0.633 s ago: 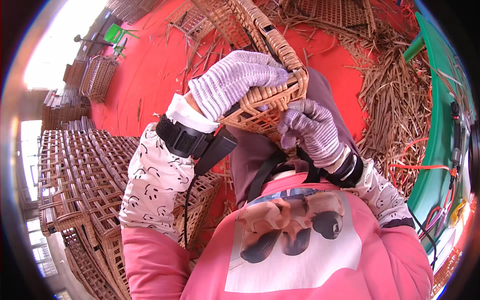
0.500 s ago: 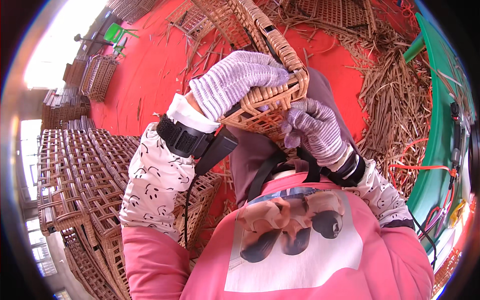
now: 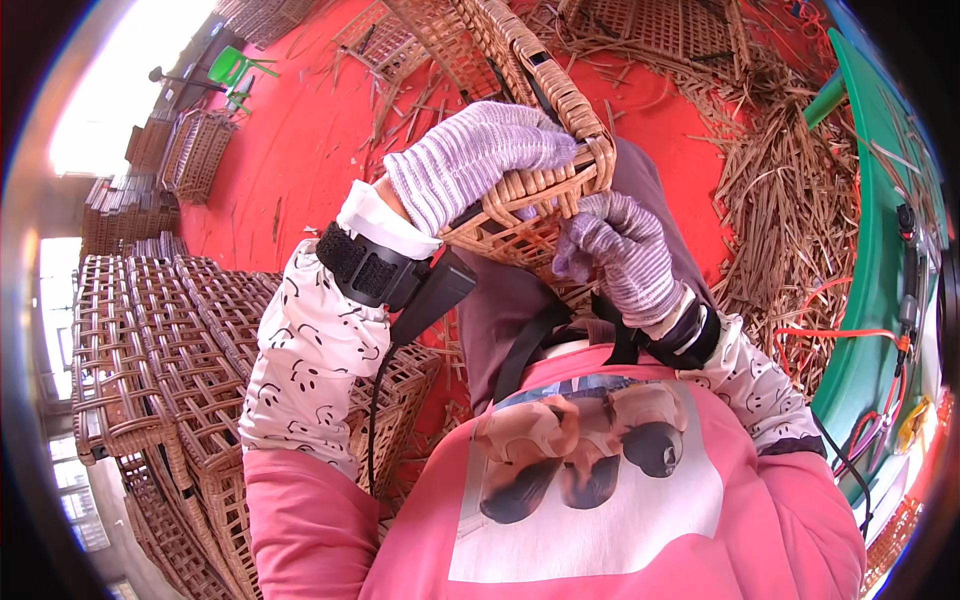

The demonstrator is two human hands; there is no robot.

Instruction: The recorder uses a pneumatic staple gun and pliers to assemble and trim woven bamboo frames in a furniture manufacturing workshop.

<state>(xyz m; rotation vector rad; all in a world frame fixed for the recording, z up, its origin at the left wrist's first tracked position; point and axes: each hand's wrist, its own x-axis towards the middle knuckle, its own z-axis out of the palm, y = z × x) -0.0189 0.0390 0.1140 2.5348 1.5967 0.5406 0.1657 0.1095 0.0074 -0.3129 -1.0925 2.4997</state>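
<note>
Gripped, with the gloved left hand [image 3: 480, 162] closed over its rim, a woven basket [image 3: 578, 115] at the frame's upper centre. Curled the gloved right hand [image 3: 622, 255] by its near corner; could not tell whether pinching anything. Had, farther out, brown wickerwork [image 3: 160, 345] stacked at left, loose strips [image 3: 785, 210] heaped at right, and red flooring [image 3: 300, 150] between.

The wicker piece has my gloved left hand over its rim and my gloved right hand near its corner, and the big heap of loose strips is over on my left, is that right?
Not quite: the head view shows the big heap of loose strips on your right. Your gloved left hand is over the wicker piece's rim, your gloved right hand near its corner.
</note>
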